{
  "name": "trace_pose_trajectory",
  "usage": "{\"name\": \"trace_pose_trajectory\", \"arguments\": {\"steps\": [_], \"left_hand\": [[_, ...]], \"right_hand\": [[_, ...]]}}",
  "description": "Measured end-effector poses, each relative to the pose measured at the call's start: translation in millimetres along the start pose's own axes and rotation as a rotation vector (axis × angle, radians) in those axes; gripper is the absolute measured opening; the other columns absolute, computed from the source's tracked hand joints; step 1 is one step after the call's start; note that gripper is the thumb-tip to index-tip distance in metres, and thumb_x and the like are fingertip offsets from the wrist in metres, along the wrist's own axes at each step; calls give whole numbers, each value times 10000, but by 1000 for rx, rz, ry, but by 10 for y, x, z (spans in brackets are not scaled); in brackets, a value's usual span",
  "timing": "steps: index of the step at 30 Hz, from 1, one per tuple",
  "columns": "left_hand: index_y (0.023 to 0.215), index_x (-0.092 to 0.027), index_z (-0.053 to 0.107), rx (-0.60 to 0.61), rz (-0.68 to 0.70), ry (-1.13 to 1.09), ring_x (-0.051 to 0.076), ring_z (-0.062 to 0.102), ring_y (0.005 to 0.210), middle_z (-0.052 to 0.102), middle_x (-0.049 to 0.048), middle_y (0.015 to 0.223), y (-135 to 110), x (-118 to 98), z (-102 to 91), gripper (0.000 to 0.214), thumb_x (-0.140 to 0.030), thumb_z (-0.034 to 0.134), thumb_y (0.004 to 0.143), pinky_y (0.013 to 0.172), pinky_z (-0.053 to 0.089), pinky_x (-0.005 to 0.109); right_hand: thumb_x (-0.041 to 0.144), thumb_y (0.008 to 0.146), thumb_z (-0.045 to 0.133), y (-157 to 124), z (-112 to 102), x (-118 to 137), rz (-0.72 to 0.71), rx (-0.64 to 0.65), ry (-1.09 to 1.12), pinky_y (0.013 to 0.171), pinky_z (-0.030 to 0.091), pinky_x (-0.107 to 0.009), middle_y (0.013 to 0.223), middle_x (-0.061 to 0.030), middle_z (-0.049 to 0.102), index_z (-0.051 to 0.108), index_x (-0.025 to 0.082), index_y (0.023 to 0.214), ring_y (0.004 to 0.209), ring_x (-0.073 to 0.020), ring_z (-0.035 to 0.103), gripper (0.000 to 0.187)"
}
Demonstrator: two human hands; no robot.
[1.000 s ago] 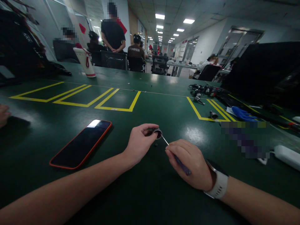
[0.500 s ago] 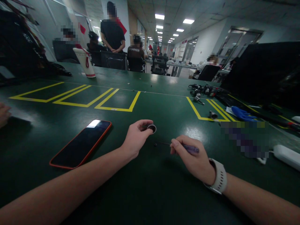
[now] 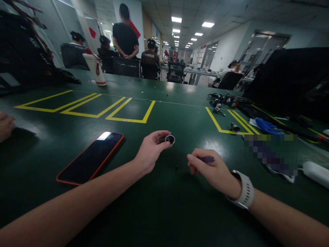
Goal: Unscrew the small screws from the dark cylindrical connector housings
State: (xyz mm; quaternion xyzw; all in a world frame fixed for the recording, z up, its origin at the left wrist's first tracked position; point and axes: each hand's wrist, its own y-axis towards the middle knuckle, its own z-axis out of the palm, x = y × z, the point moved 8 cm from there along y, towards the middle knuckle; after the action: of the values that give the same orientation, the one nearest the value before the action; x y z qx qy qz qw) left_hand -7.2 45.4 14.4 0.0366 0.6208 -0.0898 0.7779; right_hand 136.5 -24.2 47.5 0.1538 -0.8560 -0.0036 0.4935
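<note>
My left hand (image 3: 153, 148) pinches a small round metal ring-like part (image 3: 170, 139) between thumb and fingers, above the table. Its open end faces me and looks dark inside. To the right, my right hand (image 3: 209, 164) is closed around a screwdriver (image 3: 207, 160) with a purple see-through handle. The shaft is hard to see now, and its tip cannot be made out. A tiny dark piece (image 3: 177, 167) lies on the green table (image 3: 159, 212) between my hands, touched by neither. A grey watch band sits on my right wrist.
Left of my left arm lies a phone (image 3: 91, 157) in an orange case. Metal parts (image 3: 221, 100), a metal cylinder (image 3: 234, 127), a blue glove (image 3: 267, 126) and a white power strip (image 3: 316, 173) lie right. A paper cup (image 3: 96, 69) stands behind. Another person's hand (image 3: 5, 127) rests far left.
The tiny dark piece sits nearer to me and farther right. My right hand has tilted the screwdriver, so its shaft no longer shows clearly. The round part has shifted slightly right, its opening facing me more.
</note>
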Motion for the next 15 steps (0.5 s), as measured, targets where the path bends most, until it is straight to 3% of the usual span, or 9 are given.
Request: {"name": "trace_pose_trajectory", "arguments": {"steps": [4, 10, 15], "left_hand": [[948, -148, 634, 28, -40, -67, 170, 622, 934, 663, 57, 993, -28, -21, 47, 279, -41, 661, 691, 854, 526, 342], [940, -139, 658, 34, -43, -99, 173, 634, 939, 677, 64, 995, -25, -26, 39, 275, -35, 649, 685, 888, 515, 344], [986, -125, 655, 56, -64, -86, 190, 639, 963, 680, 88, 1025, -20, -7, 35, 296, -43, 634, 702, 907, 510, 361]], "right_hand": [[344, 886, 466, -31, -42, -26, 52, 42, 39, 475, 383, -226, 478, 32, 512, 553, 163, 605, 455, -86, 472, 345], [375, 876, 493, -26, 52, -101, 78, -19, 235, 495, 430, -223, 560, 6, 576, 587, 151, 682, 518, -96, 532, 311], [336, 888, 499, -39, -31, -115, -52, -142, 385, 527, 467, -229, 608, 0, 605, 610, 159, 698, 569, -103, 567, 282]]}}
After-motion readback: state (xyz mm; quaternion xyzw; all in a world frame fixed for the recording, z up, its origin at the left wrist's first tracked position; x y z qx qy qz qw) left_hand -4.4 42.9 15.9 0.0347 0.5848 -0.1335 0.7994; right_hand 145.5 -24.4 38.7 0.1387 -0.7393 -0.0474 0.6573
